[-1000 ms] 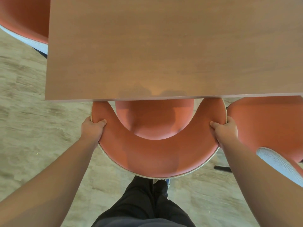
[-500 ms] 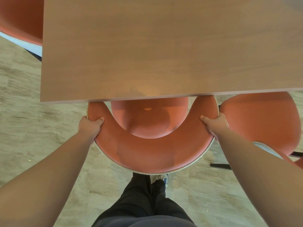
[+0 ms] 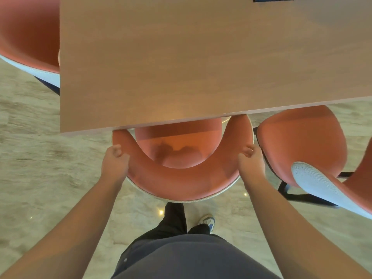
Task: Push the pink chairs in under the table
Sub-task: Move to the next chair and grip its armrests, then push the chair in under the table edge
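Wooden tabletop (image 3: 201, 57) fills the scene ahead of your hands, its near edge running left-right just beyond your knuckles. Pink barrel chair (image 3: 181, 184) sits between your two hands, straight in front of you: seat partly under the tabletop edge, curved backrest facing you, armrest tips at or just under that edge. Chair's push axis runs directly away from you, square to the table edge, w/ both hands about level, neither clearly nearer.

Second pink chair (image 3: 302, 146) stands just right of your right hand, angled, its front tucked only slightly under the tabletop, backrest well out from it. Third pink chair (image 3: 26, 33) sits far left, beyond your left hand, at the table's end.

Left hand (image 3: 114, 164) curls over the left side of the backrest rim; the grip looks loose, fingers bunched. Right hand (image 3: 249, 160) wraps the right side of the rim likewise, thumb on top.

Judgement: centre chair nearly in; next push likely goes to the right-hand chair, closest to your right hand.
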A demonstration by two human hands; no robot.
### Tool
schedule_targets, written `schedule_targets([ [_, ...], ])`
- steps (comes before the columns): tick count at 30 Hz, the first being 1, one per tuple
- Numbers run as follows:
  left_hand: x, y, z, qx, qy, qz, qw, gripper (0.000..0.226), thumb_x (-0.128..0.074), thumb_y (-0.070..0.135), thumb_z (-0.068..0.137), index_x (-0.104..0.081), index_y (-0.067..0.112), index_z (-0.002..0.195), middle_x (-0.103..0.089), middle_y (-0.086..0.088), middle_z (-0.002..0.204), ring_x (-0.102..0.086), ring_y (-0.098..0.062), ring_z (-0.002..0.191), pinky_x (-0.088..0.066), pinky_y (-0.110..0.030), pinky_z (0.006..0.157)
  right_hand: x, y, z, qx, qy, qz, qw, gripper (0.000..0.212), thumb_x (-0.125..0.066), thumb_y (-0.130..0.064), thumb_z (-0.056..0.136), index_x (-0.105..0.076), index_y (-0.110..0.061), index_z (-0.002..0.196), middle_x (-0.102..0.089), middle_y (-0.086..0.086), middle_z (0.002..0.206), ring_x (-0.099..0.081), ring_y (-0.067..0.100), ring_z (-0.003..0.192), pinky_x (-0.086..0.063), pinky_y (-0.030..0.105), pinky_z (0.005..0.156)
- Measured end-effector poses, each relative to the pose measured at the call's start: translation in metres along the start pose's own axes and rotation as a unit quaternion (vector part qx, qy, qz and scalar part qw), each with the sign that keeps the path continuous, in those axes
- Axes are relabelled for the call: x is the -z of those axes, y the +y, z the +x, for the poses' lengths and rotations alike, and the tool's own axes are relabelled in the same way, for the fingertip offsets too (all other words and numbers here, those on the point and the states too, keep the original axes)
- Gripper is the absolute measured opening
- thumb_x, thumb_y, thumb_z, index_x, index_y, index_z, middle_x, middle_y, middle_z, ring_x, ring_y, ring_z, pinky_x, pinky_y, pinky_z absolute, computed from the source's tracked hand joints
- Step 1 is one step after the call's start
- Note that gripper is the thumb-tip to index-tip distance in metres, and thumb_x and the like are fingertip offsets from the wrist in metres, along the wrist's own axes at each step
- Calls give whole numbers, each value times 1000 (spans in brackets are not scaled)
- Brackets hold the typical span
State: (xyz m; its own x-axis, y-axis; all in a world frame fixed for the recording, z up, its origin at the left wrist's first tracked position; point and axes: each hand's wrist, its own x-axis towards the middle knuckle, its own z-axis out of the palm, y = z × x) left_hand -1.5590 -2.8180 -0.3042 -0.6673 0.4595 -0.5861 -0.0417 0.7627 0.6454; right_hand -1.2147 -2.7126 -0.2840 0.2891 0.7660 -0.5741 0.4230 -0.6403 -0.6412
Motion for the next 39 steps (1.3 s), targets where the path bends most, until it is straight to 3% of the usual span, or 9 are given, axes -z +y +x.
schedule_targets([
  [2,3,9,-17,-11,-30,-24,999,37,-54,9,96,-57,18,131,-62,2,118,-61,-11,93,-50,-30,83,6,-1,-19,10,-18,22,1000,48,-52,-13,87,-53,-30,131,-67,-16,112,-66,11,97,-48,29,75],
  [4,3,22,-36,-15,-80,-71,994,29,-52,3,97,-59,17,121,-69,-2,114,-68,-17,98,-55,-38,91,15,-2,-32,22,-27,49,998,42,-54,-14,87,-55,-31,126,-74,-14,102,-70,12,96,-54,33,81],
  [7,-3,47,-65,-49,-134,-95,985,29,-44,-3,99,-60,18,109,-73,-11,109,-74,-25,100,-57,-42,89,34,-5,-45,40,-44,102,993,41,-52,-9,86,-58,-27,123,-78,-9,92,-74,15,93,-57,38,88],
  [11,-26,72,-109,-91,-148,-93,981,26,-43,2,100,-62,14,114,-76,-6,105,-77,-18,94,-60,-35,82,79,-2,-55,64,-42,134,988,38,-47,-13,83,-58,-36,111,-78,-6,88,-75,11,83,-58,34,81],
  [24,-197,72,-335,-162,-218,-90,958,24,-48,1,99,-63,15,110,-77,-9,101,-77,-21,88,-63,-38,80,307,113,-64,112,-21,178,977,35,-45,1,94,-63,-25,109,-76,-6,77,-68,6,70,-54,21,65],
  [28,-257,75,-394,-160,-251,-92,950,24,-45,-3,101,-62,13,109,-74,-13,100,-74,-25,85,-59,-44,85,374,150,-60,97,13,177,979,33,-46,-7,91,-63,-30,107,-77,-7,83,-73,16,83,-58,38,81],
  [30,-283,77,-415,-167,-262,-77,948,25,-46,-2,101,-62,15,107,-75,-13,100,-74,-26,87,-59,-45,83,399,163,-55,90,24,188,978,35,-46,-8,88,-64,-32,105,-77,-7,84,-73,15,83,-58,39,82],
  [34,-328,85,-438,-171,-280,-55,943,24,-47,1,101,-64,18,108,-78,-1,89,-76,-21,86,-61,-32,72,439,176,-31,80,45,213,973,37,-44,-4,90,-65,-30,106,-77,-8,81,-73,13,80,-57,29,72],
  [39,-379,101,-440,-163,-288,-37,943,23,-48,4,102,-64,18,112,-79,4,88,-77,-15,83,-58,-24,65,476,180,11,67,76,198,975,38,-45,-5,88,-64,-30,108,-77,-9,82,-70,7,75,-56,32,77],
])
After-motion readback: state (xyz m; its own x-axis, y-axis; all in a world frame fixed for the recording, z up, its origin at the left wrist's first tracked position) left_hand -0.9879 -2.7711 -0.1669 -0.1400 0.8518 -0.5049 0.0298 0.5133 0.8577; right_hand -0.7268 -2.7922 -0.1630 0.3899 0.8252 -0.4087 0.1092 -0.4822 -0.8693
